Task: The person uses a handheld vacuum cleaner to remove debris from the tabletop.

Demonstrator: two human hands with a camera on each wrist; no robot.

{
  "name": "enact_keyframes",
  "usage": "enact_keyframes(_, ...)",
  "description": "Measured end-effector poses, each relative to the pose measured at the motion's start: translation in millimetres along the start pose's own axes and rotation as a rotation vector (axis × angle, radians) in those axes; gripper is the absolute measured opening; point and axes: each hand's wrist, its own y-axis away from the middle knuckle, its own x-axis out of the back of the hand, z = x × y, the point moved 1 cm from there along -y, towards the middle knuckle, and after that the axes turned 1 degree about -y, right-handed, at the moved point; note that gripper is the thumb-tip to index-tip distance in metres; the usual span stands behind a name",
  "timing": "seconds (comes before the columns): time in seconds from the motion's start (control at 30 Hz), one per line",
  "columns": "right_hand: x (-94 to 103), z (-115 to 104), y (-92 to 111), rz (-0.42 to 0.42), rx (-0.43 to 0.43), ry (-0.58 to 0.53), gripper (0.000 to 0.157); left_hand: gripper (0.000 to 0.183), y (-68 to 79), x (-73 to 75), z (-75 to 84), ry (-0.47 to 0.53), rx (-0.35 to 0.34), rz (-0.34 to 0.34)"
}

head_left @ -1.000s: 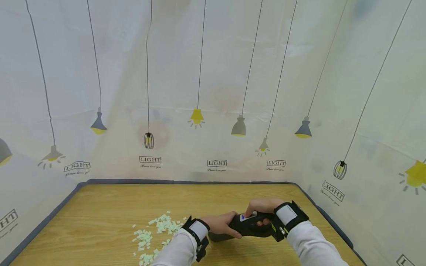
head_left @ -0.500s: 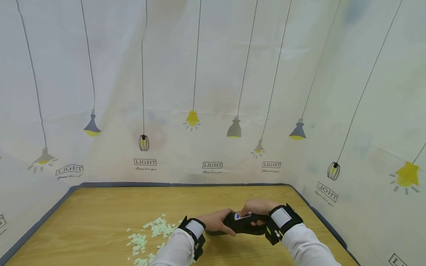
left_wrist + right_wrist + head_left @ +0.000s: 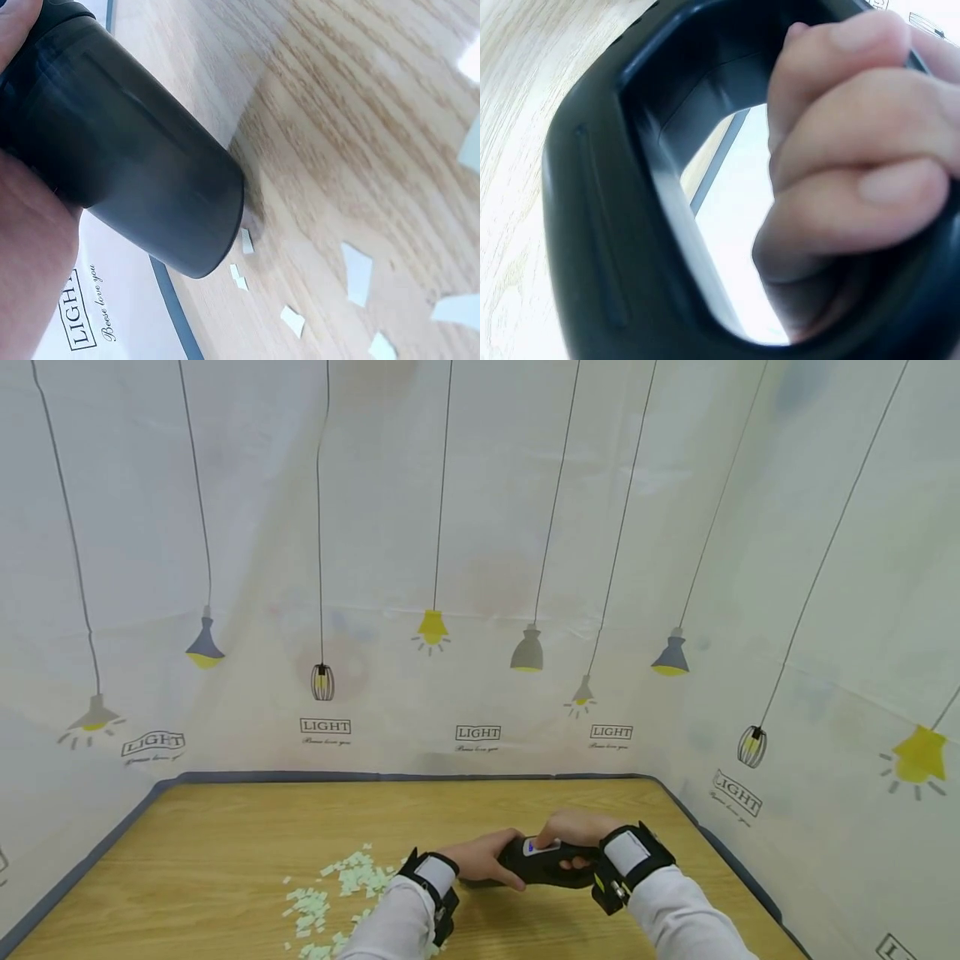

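A black handheld vacuum cleaner [image 3: 551,865] is held level close over the wooden table, its nozzle end toward the left. My left hand [image 3: 480,857] grips the front of its body, thumb on the near side. With my right hand [image 3: 576,828] I hold the looped handle [image 3: 592,217]; in the right wrist view several fingers curl round its grip. A finger of that hand touches the light panel [image 3: 542,846] on top. The dark clear dust cup [image 3: 165,157] points down at the table in the left wrist view, with small pale paper scraps [image 3: 293,321] near its rim.
Many pale green paper scraps [image 3: 309,910] lie scattered on the table [image 3: 225,843], left of the vacuum and partly behind the left sleeve [image 3: 397,918]. A white sheet [image 3: 390,552] printed with lamps stands round the table's back and sides, with a dark border strip [image 3: 420,776] along the edge.
The view has shifted a little to the right. The vacuum and both hands appear slightly farther left in it; both grips stay the same.
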Motion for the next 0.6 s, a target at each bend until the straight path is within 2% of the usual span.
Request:
enact_keyframes(0.43,-4.6,-9,0,-0.013,0.023,-0.035,0.023,0.051,1.8,7.2,-7.4,0.004,-0.032,0.056)
enact_keyframes(0.6,-7.1,-10,-3,0.010,0.033,-0.030,0.022,0.049,2.6,9.4,-9.6,0.008,-0.050,0.064)
